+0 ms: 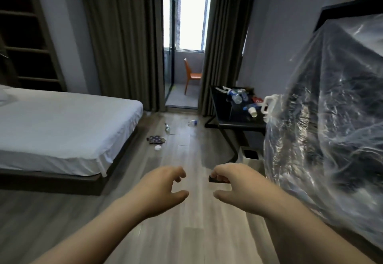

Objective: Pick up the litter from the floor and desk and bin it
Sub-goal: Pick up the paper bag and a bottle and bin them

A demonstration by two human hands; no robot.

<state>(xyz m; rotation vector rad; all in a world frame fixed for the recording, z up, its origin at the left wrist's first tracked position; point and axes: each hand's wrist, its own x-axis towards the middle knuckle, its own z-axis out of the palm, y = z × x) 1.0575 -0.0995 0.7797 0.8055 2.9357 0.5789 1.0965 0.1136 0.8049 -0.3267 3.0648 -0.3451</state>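
Pretty dim room, only daylight from the far window (191, 19), which is blown out. Glare streaks on the plastic sheet (331, 106) at right, edges bend fisheye-style, everything's a bit soft.

open floor (186, 160) lane, bed (62, 131) left, desk (234, 116) right

Grey wood-look floor (186, 232) runs to a doorway between dark floor-length curtains (124, 35), where a bright window (190, 19) lights an orange chair (191, 76). A white-sheeted bed (62, 122) stands left, dark shelves (27, 35) behind it, a black desk (236, 121) against the grey right wall (275, 45)
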